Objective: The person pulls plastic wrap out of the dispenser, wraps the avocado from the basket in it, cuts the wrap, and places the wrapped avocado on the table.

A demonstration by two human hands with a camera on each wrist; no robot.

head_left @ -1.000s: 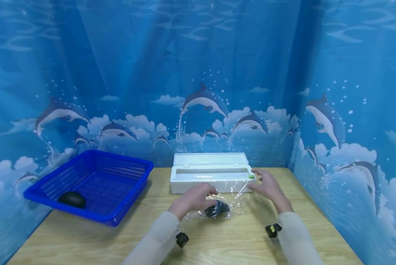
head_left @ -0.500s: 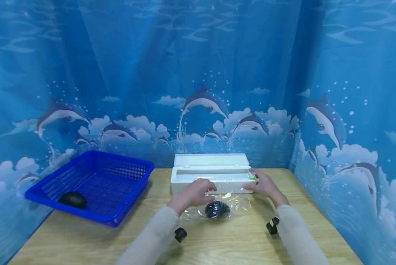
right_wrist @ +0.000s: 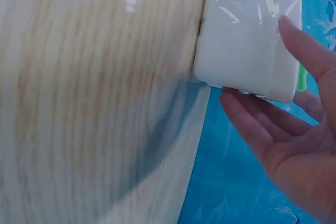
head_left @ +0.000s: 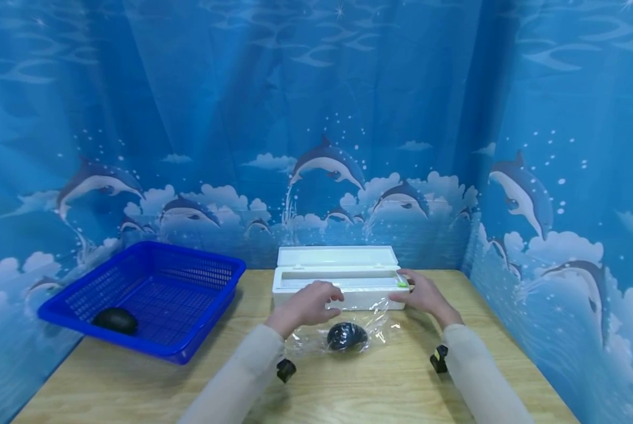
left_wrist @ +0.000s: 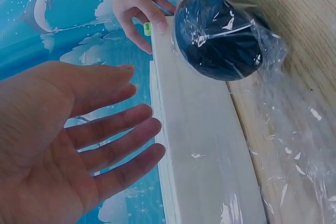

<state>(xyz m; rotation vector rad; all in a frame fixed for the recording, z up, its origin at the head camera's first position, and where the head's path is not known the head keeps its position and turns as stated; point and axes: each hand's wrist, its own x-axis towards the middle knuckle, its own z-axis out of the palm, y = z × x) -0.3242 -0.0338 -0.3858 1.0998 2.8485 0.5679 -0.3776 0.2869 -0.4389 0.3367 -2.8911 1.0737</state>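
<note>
the white box (head_left: 363,293) is gripped at its right end by the right hand (head_left: 426,295); the left hand (head_left: 307,304) is held loosely open near the dark object (head_left: 346,336), film-covered on the table (head_left: 369,391).

Your left hand (head_left: 310,303) covers part of the front of the white box (head_left: 361,298) in the head view, whose bottom edge crops your sleeves (head_left: 231,377) and the counter (head_left: 358,391). The near rim of the blue basket (head_left: 210,313) hides the underside of the dark object (head_left: 116,320). The right wrist view cuts off your right hand (right_wrist: 299,153); the outline of the clear film (head_left: 380,330) is too faint to tell.
</note>
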